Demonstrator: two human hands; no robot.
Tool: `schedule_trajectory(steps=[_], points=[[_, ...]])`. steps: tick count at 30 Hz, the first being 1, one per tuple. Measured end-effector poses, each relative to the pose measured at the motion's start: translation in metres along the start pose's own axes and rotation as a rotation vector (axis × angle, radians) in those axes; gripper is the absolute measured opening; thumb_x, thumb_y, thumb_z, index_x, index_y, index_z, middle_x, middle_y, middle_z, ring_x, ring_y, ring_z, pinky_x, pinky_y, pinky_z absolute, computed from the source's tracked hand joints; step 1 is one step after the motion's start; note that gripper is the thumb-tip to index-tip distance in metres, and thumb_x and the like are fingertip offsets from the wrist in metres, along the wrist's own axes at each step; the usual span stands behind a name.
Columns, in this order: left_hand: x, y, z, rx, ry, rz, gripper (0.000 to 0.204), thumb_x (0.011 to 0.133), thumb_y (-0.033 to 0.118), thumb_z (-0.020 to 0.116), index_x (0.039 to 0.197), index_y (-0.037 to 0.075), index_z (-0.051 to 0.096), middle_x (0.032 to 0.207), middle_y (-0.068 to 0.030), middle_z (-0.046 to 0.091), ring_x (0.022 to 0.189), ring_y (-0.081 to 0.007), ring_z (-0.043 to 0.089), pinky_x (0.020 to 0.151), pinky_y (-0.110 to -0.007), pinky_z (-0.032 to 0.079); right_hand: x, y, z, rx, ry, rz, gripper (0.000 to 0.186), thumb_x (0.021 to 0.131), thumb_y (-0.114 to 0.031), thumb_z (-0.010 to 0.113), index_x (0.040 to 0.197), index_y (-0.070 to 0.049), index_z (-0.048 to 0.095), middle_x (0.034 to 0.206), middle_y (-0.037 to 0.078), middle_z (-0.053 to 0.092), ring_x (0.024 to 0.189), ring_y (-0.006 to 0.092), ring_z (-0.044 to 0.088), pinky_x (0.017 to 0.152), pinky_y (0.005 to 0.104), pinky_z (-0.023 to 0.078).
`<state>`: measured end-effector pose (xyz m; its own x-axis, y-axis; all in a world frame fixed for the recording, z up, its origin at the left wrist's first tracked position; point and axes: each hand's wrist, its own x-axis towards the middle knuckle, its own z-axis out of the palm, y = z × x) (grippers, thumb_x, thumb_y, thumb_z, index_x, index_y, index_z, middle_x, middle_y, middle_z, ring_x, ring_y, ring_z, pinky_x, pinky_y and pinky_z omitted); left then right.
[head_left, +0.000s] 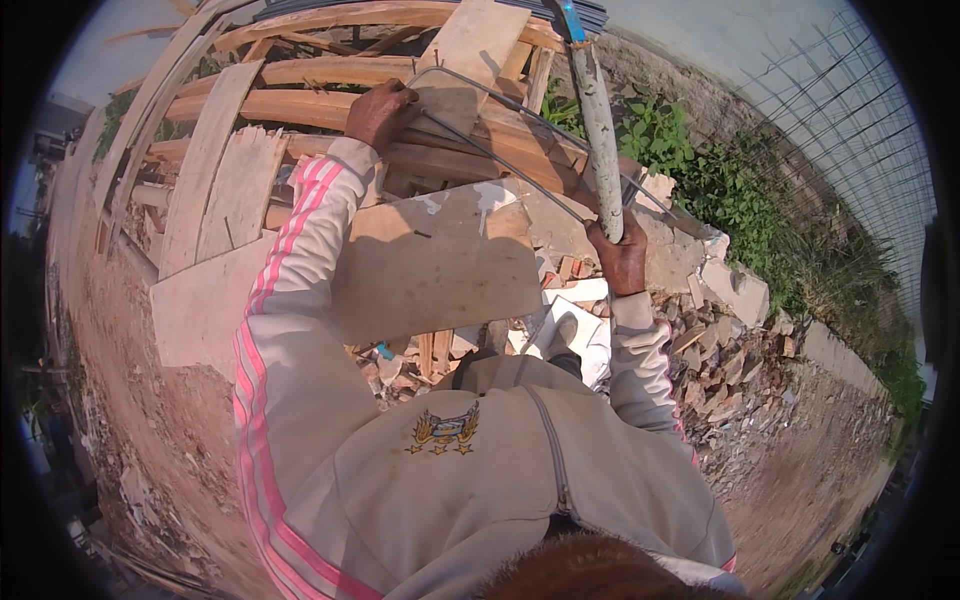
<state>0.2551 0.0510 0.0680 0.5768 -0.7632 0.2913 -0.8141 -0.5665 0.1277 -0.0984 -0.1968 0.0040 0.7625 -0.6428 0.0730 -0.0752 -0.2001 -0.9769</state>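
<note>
A thin dark steel rod, bent into a long narrow loop, stretches between my hands over the timber. My left hand is closed on its left end, close to the bend. My right hand is wrapped round the lower end of a worn whitish shaft. The shaft stands up toward the top edge, where a blue part is cut off by the picture. The rod's right end passes beside and behind my right hand. Whether those fingers also touch it, I cannot tell.
Stacked timber beams and planks, with nails sticking up, lie ahead and left. A broad board rests below my hands. Broken brick rubble, green plants and wire mesh are on the right.
</note>
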Motion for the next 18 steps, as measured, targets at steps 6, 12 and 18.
schedule_trajectory(steps=[6, 12, 18], points=[[0.003, 0.019, 0.024, -0.020, 0.073, -0.079, 0.034, 0.089, 0.037, 0.068, 0.111, 0.013, 0.072, 0.114, -0.0145, 0.065, 0.108, -0.0368, 0.061, 0.091, -0.047, 0.051, 0.008, 0.011, 0.007, -0.091, -0.044, -0.102, 0.030, 0.082, -0.008, 0.077, 0.108, 0.001, 0.065, 0.092, 0.007, 0.062, 0.084, 0.0159, 0.059, 0.078, 0.0307, 0.050], [0.027, 0.078, 0.065, 0.146, 0.063, -0.226, 0.067, 0.093, 0.061, 0.053, 0.145, 0.020, 0.050, 0.146, -0.0145, 0.049, 0.134, -0.0352, 0.046, 0.110, -0.060, 0.031, 0.013, 0.005, -0.002, -0.192, -0.123, -0.213, 0.036, 0.084, -0.008, 0.078, 0.116, 0.002, 0.064, 0.110, 0.006, 0.059, 0.094, 0.0137, 0.057, 0.084, 0.0296, 0.049], [0.034, 0.099, 0.069, 0.196, -0.097, -0.362, 0.090, 0.086, 0.079, 0.047, 0.154, 0.020, 0.039, 0.161, -0.0128, 0.031, 0.146, -0.0367, 0.033, 0.113, -0.070, 0.017, -0.010, -0.030, -0.046, -0.045, -0.222, -0.038, 0.034, 0.080, -0.009, 0.081, 0.107, 0.004, 0.065, 0.107, 0.011, 0.064, 0.095, 0.0202, 0.060, 0.084, 0.0328, 0.049]])
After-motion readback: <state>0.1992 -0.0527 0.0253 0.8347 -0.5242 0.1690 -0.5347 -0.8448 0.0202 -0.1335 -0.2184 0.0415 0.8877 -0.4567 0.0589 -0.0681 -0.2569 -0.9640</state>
